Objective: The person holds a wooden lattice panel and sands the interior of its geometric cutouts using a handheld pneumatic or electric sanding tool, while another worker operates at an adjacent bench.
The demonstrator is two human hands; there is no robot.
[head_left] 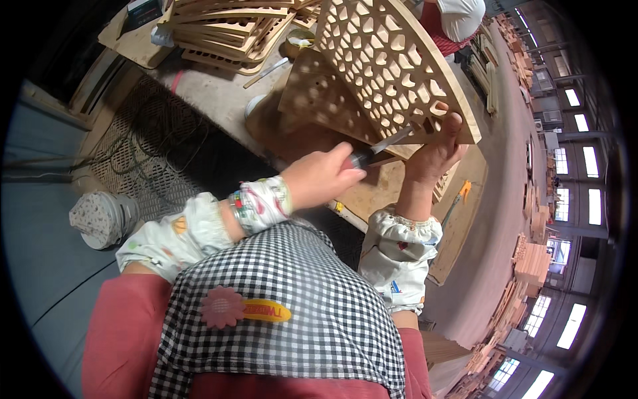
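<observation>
My left hand (322,178) is closed around the dark and red handle of a flat-bladed hand tool (392,139); whether it is a file or a chisel I cannot tell. Its metal blade points up and right, with the tip at the holes near the lower corner of a pierced wooden panel (417,66). That curved-edged panel stands tilted and is covered with irregular cut-out holes. At its lower right corner my right hand (433,159) grips it, thumb up along the face and the other fingers mostly hidden behind.
Curved wooden frames (219,33) lie piled at the back left, near a round tub (299,41) and a flat tool (266,72). An orange-handled tool (458,198) rests on the right of the bench. A crusted bucket (103,219) stands at left. Another person (458,20) is beyond the panel.
</observation>
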